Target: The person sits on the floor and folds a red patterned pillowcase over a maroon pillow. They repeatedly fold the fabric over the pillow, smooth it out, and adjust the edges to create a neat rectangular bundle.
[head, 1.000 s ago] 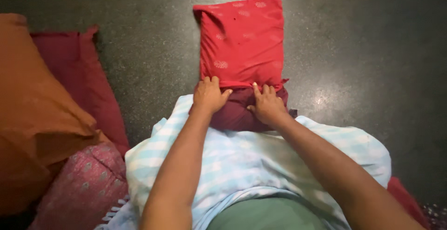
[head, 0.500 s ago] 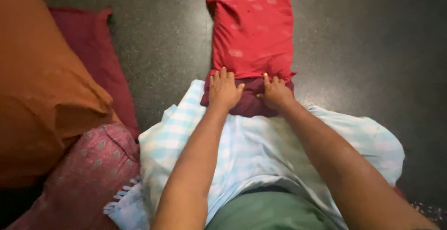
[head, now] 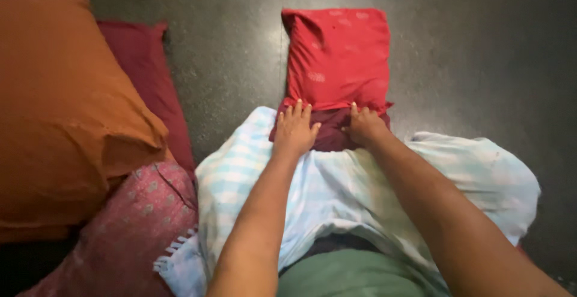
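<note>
Dark speckled floor (head: 469, 51), spanning the whole view. Large orange cushion (head: 66, 111) at far left, lying over a dark red cushion (head: 150, 81) behind it. Pale blue checked cloth (head: 360, 189), fringed at its lower left corner, draped over the lap. Pink patterned cushion (head: 138, 225) at lower left, touching the cloth's edge. Red patterned pillow cover (head: 336, 57), flat on the floor straight ahead, with the maroon pillow (head: 327, 130) protruding from its near opening. Left hand (head: 294, 132), fingers spread flat, pressed on the maroon pillow at the cover's edge. Right hand (head: 365, 126), fingers curled at the cover's near hem; actual pinch on the fabric not discernible.
</note>
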